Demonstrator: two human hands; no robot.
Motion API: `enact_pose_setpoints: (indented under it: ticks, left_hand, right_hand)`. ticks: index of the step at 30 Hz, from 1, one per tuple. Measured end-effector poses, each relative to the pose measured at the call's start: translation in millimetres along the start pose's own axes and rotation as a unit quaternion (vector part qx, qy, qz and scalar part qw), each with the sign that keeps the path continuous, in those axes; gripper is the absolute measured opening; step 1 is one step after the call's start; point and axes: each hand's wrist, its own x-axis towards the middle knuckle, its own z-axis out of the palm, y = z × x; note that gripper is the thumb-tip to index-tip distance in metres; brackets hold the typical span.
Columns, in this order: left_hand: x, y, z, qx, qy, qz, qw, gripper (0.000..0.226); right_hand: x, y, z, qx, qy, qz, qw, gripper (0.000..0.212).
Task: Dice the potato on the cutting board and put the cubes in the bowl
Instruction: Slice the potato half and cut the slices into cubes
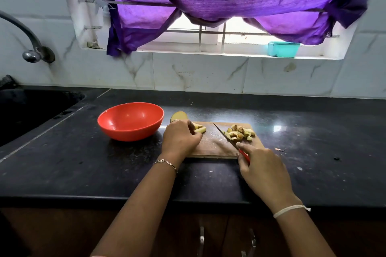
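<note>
left hand point(180, 137) fingers curled, pinning potato strips point(199, 129) on cutting board point(211, 148) | right hand point(263, 170) clenched round red-handled knife point(227, 137) | strips just left of blade, lengthwise roughly across it | diced cubes point(240, 132) right of blade | red bowl point(130, 121) empty

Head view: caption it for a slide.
Left hand holds potato strips on the board, right hand grips the knife; cubes piled, none in bowl yet.
</note>
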Motion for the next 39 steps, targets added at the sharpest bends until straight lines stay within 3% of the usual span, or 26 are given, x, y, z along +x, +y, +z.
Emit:
enact_pose_setpoints:
  ticks: [13,39]
  left_hand:
    - [-3,6,2,0.003,-0.053,0.081,0.995,0.018]
    - [-6,11,-1,-0.031,-0.095,0.069,0.993,0.023]
  right_hand:
    - [3,18,4,0.117,-0.057,0.007,0.991,0.047]
    - [-9,0,5,0.013,-0.044,-0.019,0.999,0.048]
